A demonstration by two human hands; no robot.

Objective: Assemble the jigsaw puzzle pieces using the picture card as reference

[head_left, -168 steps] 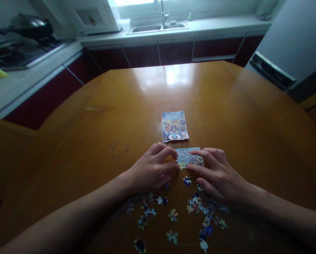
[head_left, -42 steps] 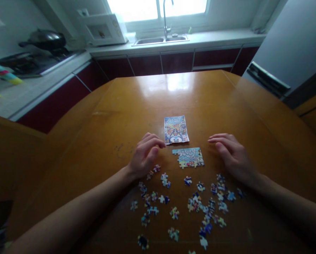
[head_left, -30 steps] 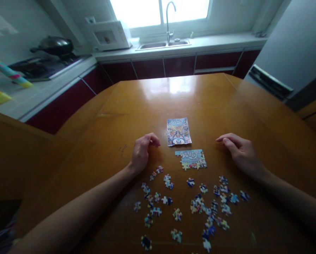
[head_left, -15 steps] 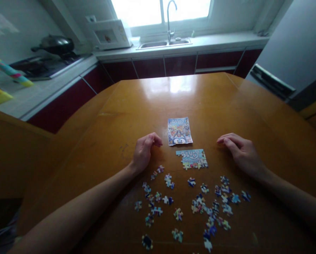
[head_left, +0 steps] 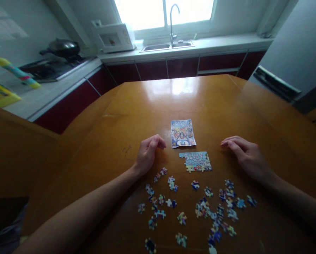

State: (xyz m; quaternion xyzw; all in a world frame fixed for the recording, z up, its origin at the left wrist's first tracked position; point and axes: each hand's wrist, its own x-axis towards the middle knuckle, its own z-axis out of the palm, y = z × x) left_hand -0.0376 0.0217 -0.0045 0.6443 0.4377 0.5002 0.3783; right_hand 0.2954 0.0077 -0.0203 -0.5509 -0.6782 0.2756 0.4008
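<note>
My left hand [head_left: 149, 152] rests on its edge on the table, left of the printed picture sheet [head_left: 183, 133]. Its fingers are curled in and nothing shows in them. On the other side my right hand [head_left: 244, 153] lies with fingers loosely stretched toward the middle, also holding nothing visible. Between the hands is a joined section of jigsaw puzzle [head_left: 197, 161], light blue with white lettering and a ragged left and lower edge. Nearer to me are several loose puzzle pieces, among them a piece by my left wrist [head_left: 163, 171] and a cluster at the right [head_left: 202, 208].
The brown wooden table [head_left: 115, 116] reaches toward a counter with a sink [head_left: 156, 47] and tap [head_left: 171, 21]. A microwave [head_left: 113, 37] stands left of the sink. A black pan [head_left: 64, 47] sits on the stove at far left. A grey fridge [head_left: 301, 46] is at right.
The whole view has shifted slightly, so everything appears a little lower and further right. Hands, sheet and puzzle pieces keep their places relative to each other.
</note>
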